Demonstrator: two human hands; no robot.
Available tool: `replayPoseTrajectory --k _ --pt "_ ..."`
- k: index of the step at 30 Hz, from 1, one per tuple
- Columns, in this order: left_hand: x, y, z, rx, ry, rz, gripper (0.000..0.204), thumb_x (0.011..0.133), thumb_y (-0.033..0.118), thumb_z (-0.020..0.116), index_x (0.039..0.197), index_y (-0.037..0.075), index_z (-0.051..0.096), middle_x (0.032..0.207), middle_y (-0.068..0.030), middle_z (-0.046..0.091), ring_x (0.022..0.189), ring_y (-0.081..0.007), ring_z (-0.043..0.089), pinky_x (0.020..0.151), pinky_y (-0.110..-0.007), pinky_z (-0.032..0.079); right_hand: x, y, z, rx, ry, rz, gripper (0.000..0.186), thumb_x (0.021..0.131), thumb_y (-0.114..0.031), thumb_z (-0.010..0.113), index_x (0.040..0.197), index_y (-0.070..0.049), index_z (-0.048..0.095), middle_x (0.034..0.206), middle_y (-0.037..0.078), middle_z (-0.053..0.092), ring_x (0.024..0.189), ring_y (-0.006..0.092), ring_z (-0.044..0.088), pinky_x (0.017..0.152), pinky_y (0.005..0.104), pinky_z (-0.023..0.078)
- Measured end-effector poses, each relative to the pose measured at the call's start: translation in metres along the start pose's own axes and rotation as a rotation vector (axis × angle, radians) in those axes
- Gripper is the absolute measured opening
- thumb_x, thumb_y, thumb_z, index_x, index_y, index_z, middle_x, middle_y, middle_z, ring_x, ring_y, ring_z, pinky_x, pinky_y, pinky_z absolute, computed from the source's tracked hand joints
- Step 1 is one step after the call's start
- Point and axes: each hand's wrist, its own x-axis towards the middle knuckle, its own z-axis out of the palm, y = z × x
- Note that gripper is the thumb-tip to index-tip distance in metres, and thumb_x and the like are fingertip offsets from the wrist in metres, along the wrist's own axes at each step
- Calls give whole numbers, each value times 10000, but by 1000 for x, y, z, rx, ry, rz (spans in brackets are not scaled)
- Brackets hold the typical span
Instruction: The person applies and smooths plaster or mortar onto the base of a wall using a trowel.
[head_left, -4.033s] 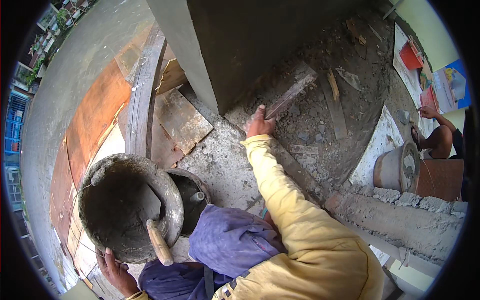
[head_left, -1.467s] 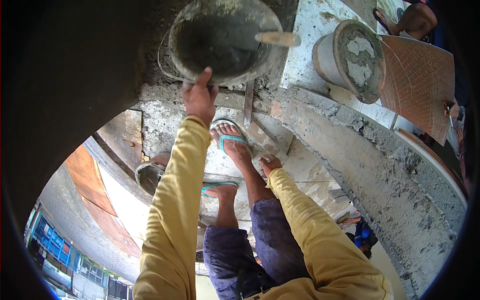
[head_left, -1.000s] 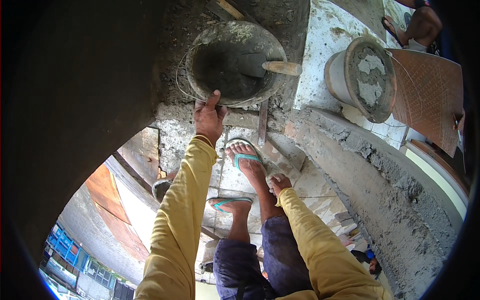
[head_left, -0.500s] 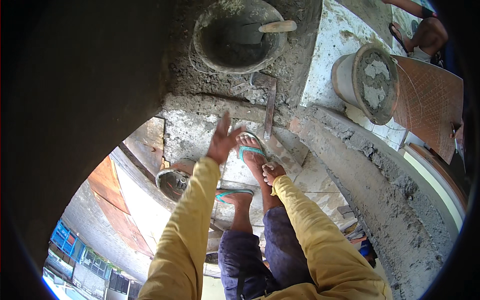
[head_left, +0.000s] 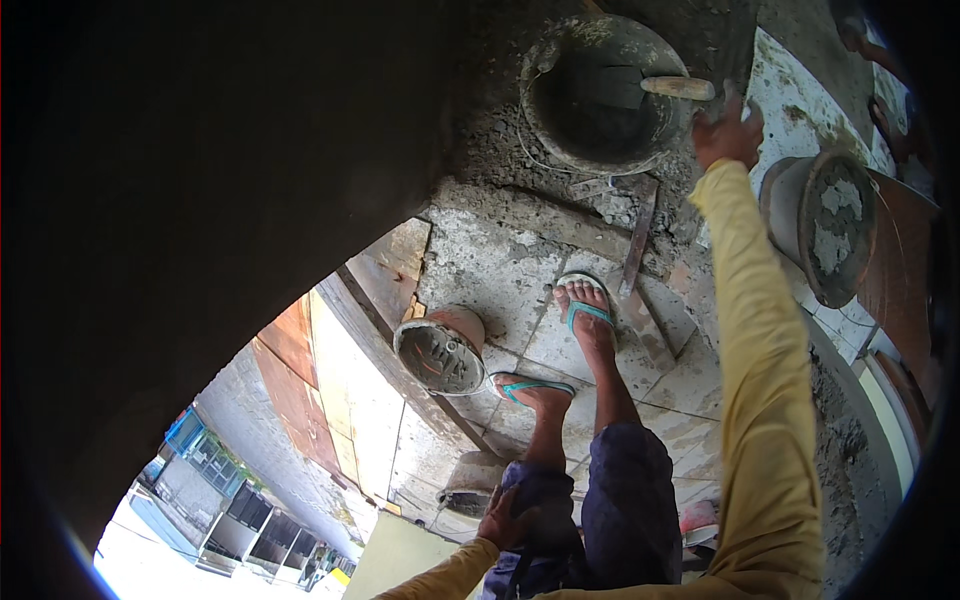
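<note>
left hand (head_left: 507,520) resting flat on dark trouser knee (head_left: 540,505), holding nothing. right hand (head_left: 728,132) stretched far ahead, fingers spread, empty, just beside rim of mortar bucket (head_left: 600,95) on rubble-strewn ledge; wooden-handled trowel (head_left: 660,88) lying across its mouth. bucket likely heavy, stiff, gritty; best taken at rim.

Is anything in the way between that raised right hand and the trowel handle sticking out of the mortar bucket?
Nothing visible. The right hand is just beside the wooden trowel handle, which juts over the rim of the mortar bucket, with only open space between them.
</note>
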Motion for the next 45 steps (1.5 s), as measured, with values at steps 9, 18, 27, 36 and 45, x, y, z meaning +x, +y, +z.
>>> replayPoseTrajectory --k 9,18,27,36,45 --pt "-8 46 -8 370 173 -3 705 752 502 705 1310 126 497 1402 -295 351 1287 -448 355 1073 -488 309 50 -3 36 10 -425 -220 527 793 -296 688 1223 -80 471 1263 193 532 1066 415 566 902 478 475" --pt "7 32 12 499 149 -26 490 779 447 677 1167 167 573 1282 -150 477 1193 -397 427 995 -481 381 1 -82 -80 144 -560 33 600 801 -556 600 1074 -23 648 1068 247 637 1015 393 607 860 461 476" --pt "12 0 -5 406 101 32 451 770 424 683 1142 186 592 1278 -126 485 1182 -391 439 979 -496 403 -261 -132 -148 1539 -890 576 415 916 -435 556 994 -27 562 872 93 641 666 114 607 517 246 464" --pt "14 -15 -18 235 21 -4 421 801 428 651 1144 187 619 1334 -124 468 1243 -351 419 1033 -460 379 -357 -286 23 1389 -898 804 524 869 -548 584 1021 -46 568 663 16 525 490 91 465 413 240 369" --pt "10 -5 -19 110 97 -47 391 791 422 662 1113 201 651 1348 -137 464 1243 -349 431 1035 -455 379 -358 -281 48 1339 -1033 901 515 864 -572 579 894 -59 542 656 13 522 444 84 430 359 240 337"
